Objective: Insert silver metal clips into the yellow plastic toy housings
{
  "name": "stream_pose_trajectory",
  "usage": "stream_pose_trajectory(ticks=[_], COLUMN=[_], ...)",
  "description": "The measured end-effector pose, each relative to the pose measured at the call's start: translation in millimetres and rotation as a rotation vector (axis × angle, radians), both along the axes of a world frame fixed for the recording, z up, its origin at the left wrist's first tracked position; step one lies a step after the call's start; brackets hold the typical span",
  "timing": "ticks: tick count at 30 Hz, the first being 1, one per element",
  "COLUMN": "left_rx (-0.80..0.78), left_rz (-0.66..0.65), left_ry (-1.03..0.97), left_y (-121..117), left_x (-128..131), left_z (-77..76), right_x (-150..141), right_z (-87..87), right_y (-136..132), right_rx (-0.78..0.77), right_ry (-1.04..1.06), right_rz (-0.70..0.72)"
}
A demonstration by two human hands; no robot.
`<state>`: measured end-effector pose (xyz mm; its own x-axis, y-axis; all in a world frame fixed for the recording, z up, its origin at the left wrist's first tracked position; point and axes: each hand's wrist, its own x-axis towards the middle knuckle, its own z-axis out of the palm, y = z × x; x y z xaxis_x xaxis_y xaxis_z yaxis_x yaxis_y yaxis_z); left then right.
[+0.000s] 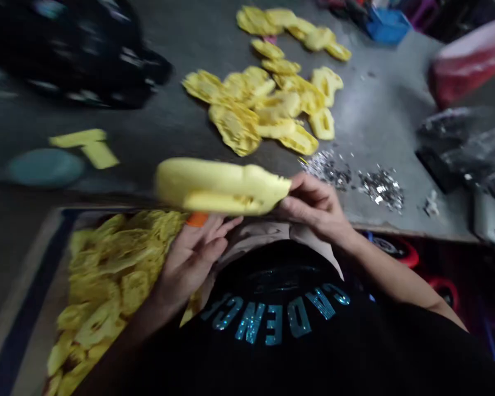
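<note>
My right hand [317, 209] pinches the right end of a long yellow plastic part [218, 187] held level above the table edge. My left hand [193, 258] is under that part, fingers loosely stretched, with a small orange thing [197, 219] at its fingertips; I cannot tell whether it grips it. The picture is smeared by motion.
A heap of flat yellow parts [264, 104] lies on the grey table [181, 115], with silvery scraps [355, 181] to the right. A box of more yellow parts [107, 275] sits at the lower left. A dark bag [74, 49], a blue tray [388, 25] and a phone [489, 217] are around.
</note>
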<state>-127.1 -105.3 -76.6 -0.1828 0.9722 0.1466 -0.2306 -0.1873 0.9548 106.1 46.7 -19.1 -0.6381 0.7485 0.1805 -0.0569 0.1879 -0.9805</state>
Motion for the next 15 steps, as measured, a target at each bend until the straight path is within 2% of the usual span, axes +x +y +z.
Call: stream_pose_trajectory(ticks=[2, 4, 6, 8, 10, 11, 13, 15], left_rx=[0.028, 0.016, 0.043, 0.075, 0.014, -0.057, -0.219, -0.323], left_rz=[-0.141, -0.271, -0.368, -0.385, -0.336, -0.298, -0.227, -0.174], left_ry=[-0.162, -0.222, -0.237, -0.255, -0.281, -0.303, -0.36, -0.426], left_y=[19.4, 32.1, 40.1, 46.5, 52.5, 55.1, 58.6, 59.9], left_x=[15.0, 28.6, 42.4, 56.1, 67.6, 71.9, 76.7, 76.1], left_z=[2.5, 2.9, 3.6, 6.8, 14.3, 19.8, 32.2, 42.1], right_x=[16.1, 29.9, 42.5, 53.7, 65.2, 72.2, 91.4, 119.1], right_z=[-17.8, -35.9, -48.7, -54.2, -52.9, -50.4, -44.1, -39.5], right_y=[-33.7, -55.8, -67.5, -71.3, -70.0, -68.0, -61.3, -51.0], right_rx=[-0.465, -0.746, -0.863, -0.888, -0.825, -0.735, -0.397, 0.05], right_ry=[0.127, 0.234, 0.303, 0.332, 0.296, 0.244, 0.072, -0.156], right_rz=[0.093, 0.109, 0.07, 0.057, 0.095, 0.104, 0.041, -0.138])
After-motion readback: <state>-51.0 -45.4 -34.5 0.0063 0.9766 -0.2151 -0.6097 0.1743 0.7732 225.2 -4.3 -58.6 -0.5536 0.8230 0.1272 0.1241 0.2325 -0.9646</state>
